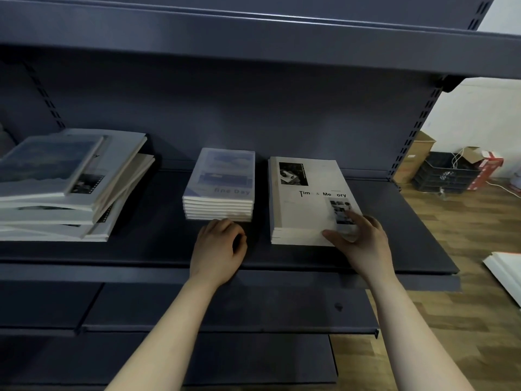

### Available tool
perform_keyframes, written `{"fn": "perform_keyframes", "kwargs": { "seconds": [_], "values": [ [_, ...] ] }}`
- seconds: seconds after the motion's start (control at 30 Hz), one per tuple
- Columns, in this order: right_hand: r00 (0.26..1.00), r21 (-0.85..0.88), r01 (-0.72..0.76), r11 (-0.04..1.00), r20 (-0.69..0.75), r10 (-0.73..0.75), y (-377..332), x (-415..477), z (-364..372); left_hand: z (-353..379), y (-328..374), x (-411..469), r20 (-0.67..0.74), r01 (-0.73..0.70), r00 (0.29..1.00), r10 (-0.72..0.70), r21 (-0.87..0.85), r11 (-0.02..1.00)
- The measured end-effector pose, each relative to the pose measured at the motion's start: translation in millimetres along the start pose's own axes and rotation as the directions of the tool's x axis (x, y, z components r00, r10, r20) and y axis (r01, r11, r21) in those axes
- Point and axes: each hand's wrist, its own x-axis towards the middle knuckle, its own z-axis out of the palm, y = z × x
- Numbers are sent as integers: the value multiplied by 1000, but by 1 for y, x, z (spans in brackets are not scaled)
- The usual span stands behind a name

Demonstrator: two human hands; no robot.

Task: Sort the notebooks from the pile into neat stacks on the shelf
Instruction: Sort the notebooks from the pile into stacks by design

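Observation:
On the dark shelf (408, 221) lies an untidy pile of notebooks (70, 187) at the left. A neat stack of small blue "One Day" notebooks (222, 184) stands in the middle. To its right is a low stack of larger pale "Time & Memory" notebooks (304, 201). My left hand (220, 249) rests curled on the shelf just in front of the small stack, holding nothing. My right hand (361, 241) lies on the near right corner of the larger stack, thumb at the front edge and fingers spread on the top cover.
Another shelf board (253, 32) hangs overhead, and lower shelves (225, 306) jut out below. At the right, on the wooden floor, stand a cardboard box (414, 156), a black crate (445, 173) and a white panel (504, 272).

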Motion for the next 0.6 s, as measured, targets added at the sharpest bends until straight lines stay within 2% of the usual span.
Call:
{"fn": "perform_keyframes", "kwargs": {
  "seconds": [0.2,0.37,0.6],
  "values": [
    [1000,-18,7,1000,26,-6,0,0,0,0,-1,0,9,1,1000,-1,-1,1000],
    [999,-45,12,999,-50,-14,2,-4,10,-1,0,0,8,6,1000,-6,-7,1000],
    [999,-28,-22,999,-49,21,2,-2,12,0,0,1,20,9,1000,-9,-5,1000]
  ]
}}
